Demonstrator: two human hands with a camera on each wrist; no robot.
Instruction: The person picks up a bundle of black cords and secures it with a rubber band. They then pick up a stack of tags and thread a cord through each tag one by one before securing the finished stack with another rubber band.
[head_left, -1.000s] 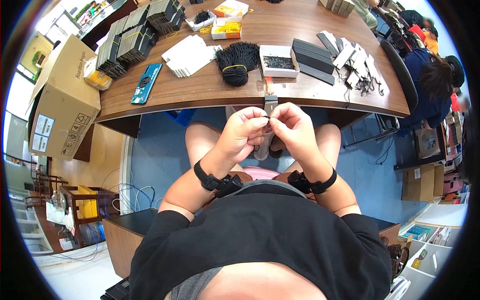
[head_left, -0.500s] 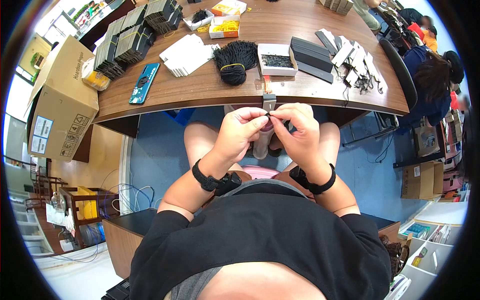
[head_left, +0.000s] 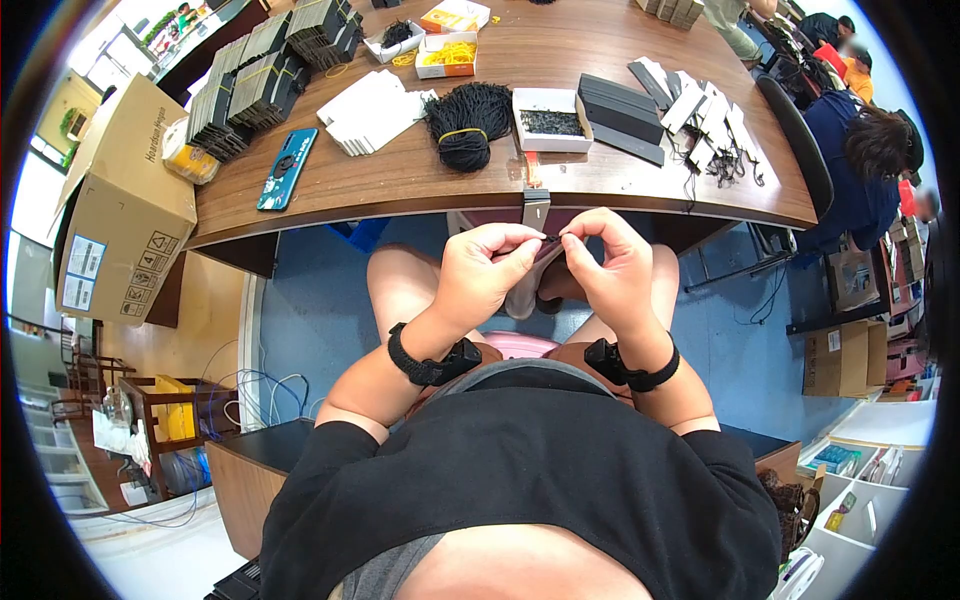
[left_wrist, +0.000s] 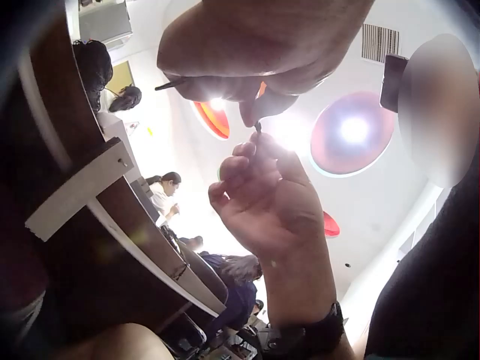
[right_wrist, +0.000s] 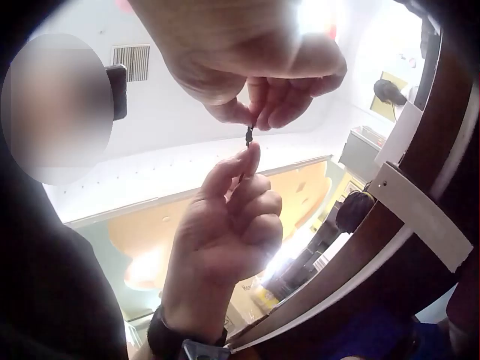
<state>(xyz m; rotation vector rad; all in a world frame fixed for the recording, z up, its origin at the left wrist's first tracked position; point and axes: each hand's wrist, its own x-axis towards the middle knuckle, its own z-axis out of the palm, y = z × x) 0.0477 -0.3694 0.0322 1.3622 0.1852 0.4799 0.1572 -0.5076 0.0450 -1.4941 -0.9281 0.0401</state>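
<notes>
In front of the desk edge, my left hand [head_left: 482,278] and right hand [head_left: 614,280] face each other at nearly the same height. Between their fingertips runs a short black cord [right_wrist: 249,136], pinched by thumb and forefinger on each side. A small knotted lump shows along it in the right wrist view. From the left hand's far side a dark thin end [left_wrist: 171,83] pokes out in the left wrist view. Just beyond the fingers, a grey tag strip [head_left: 536,209] hangs over the desk edge.
On the desk [head_left: 390,190] lie a bundle of black cords [head_left: 468,125], a white box [head_left: 552,140] of small black pieces, dark grey strips [head_left: 620,115], white tags with cords [head_left: 705,115], white cards [head_left: 370,110] and a phone [head_left: 288,168]. A cardboard box [head_left: 130,200] stands left.
The hands were close together and have drawn slightly apart, the right hand shifting rightward. More of the black cord now shows between the fingertips.
</notes>
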